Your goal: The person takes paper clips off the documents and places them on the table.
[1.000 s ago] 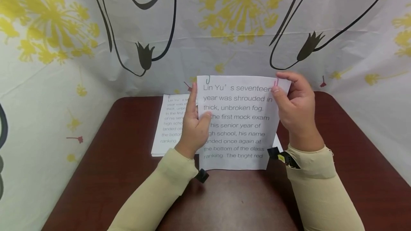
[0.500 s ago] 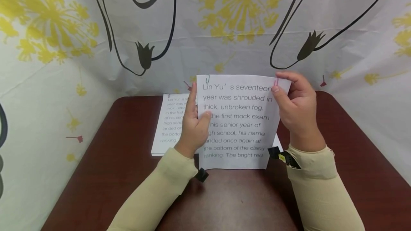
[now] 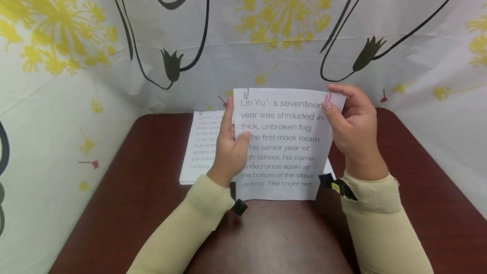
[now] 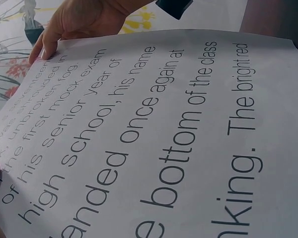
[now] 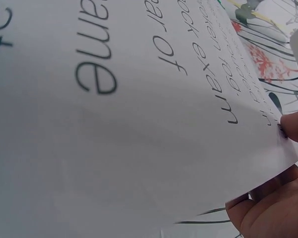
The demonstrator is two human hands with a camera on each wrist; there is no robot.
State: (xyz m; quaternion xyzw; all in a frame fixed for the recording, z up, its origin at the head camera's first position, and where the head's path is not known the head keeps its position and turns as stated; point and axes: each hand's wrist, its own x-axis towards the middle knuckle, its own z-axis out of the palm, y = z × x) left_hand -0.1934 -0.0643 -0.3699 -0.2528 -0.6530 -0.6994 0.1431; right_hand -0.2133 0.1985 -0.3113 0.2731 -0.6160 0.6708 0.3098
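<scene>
A printed sheet of paper [image 3: 281, 160] is held up over the table, its text facing me. My left hand [image 3: 231, 151] grips its left edge, thumb in front and fingers behind. At the top right corner my right hand [image 3: 355, 130] pinches a pink paper clip [image 3: 328, 97] on the sheet's top edge, thumb in front and index finger above. A dark grey paper clip [image 3: 246, 93] sits on the top edge near the left corner. The right wrist view shows the right thumb [image 5: 295, 126] pressing the paper; other fingers stay behind it.
Behind the held sheet lies a paper stack [image 3: 195, 155] with the same text and a clip at its top, partly hidden. The dark red-brown table [image 3: 125, 198] ends at a patterned white cloth [image 3: 220, 24] with yellow flowers.
Hardly anything differs. My right hand has shifted very slightly to the right at the corner; the sheet, both clips and my left hand keep their places.
</scene>
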